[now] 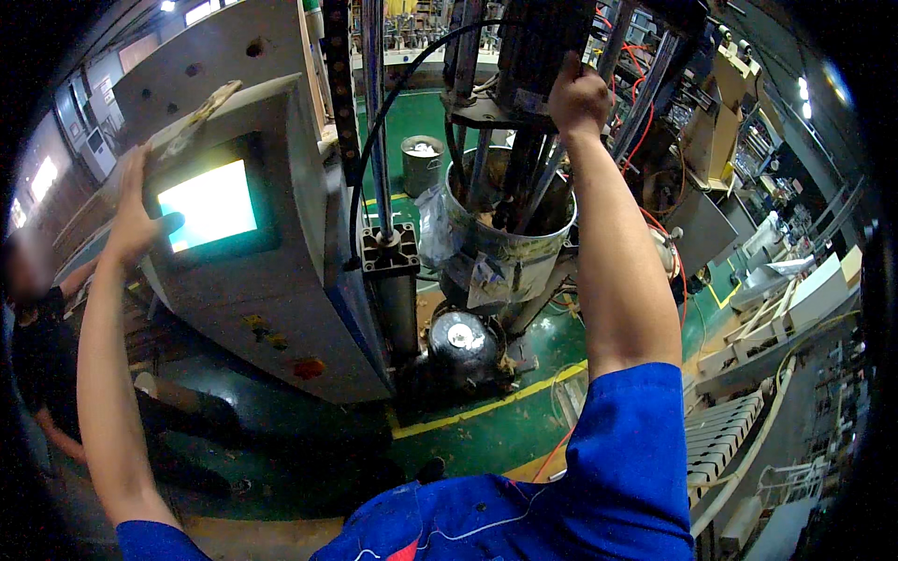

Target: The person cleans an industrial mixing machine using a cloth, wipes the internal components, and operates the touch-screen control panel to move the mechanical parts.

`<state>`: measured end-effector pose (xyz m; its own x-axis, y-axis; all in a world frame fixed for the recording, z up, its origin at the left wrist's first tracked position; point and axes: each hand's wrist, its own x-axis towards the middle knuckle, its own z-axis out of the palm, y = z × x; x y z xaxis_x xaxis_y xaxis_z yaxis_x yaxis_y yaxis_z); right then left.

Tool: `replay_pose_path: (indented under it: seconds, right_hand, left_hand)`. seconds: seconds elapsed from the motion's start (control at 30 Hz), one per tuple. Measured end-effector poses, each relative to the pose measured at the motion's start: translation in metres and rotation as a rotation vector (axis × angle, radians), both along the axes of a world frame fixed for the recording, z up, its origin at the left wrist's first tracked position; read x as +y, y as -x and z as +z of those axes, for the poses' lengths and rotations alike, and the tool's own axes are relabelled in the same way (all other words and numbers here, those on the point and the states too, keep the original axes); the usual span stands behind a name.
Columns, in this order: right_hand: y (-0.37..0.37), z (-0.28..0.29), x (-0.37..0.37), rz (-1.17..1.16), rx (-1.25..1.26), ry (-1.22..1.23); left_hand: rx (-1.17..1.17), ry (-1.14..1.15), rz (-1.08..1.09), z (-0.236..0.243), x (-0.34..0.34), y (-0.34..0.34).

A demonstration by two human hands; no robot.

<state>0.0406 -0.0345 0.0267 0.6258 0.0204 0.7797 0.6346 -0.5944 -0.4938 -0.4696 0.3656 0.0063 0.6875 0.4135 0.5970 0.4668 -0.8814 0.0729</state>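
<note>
My left hand rests against the left edge of a grey control cabinet. Its fingers stretch upward, and its thumb reaches onto the lit touchscreen, whose content is washed out by glare. My right arm extends far forward, and the right hand is closed in a fist against the dark upright part of a machine. What lies inside that fist is hidden. Below it, the machine's rods go down into a large, stained metal drum with plastic film hanging at its left side.
A person in dark clothes is at the far left, beside the cabinet. A smaller metal bin stands behind the drum. Red hoses hang at the machine's right. A steel column rises between cabinet and drum. Yellow lines mark the green floor.
</note>
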Motion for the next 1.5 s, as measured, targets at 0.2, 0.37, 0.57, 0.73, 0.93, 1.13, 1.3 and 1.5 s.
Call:
replay_pose_path:
  seconds: [0.2, 0.37, 0.57, 0.73, 0.93, 1.13, 1.3, 1.5]
  right_hand:
    - [-0.006, -0.002, -0.001, -0.064, -0.063, 0.043]
    - [0.000, -0.001, 0.000, -0.030, -0.024, 0.018]
    - [-0.004, -0.001, -0.001, -0.007, -0.018, 0.012]
    - [-0.010, -0.005, 0.002, -0.006, -0.027, -0.070]
    - [-0.006, -0.004, 0.000, 0.011, -0.013, -0.076]
    - [-0.012, -0.005, 0.003, -0.006, -0.026, -0.049]
    - [-0.012, -0.003, 0.008, 0.033, -0.065, -0.082]
    - [-0.009, -0.008, -0.002, 0.067, -0.049, -0.105]
  left_hand:
    - [-0.016, 0.034, -0.007, -0.002, -0.004, -0.005]
    - [-0.022, -0.071, -0.032, -0.001, -0.005, 0.000]
    - [-0.037, -0.034, -0.029, 0.000, -0.011, -0.004]
    - [-0.039, -0.045, -0.051, 0.000, -0.007, -0.002]
    - [-0.044, -0.019, -0.011, -0.001, -0.016, -0.005]
    - [-0.032, -0.094, -0.049, 0.000, -0.002, -0.002]
    - [0.005, -0.136, -0.022, 0.008, -0.001, 0.009]
    - [-0.605, 0.017, -0.385, -0.037, -0.229, -0.050]
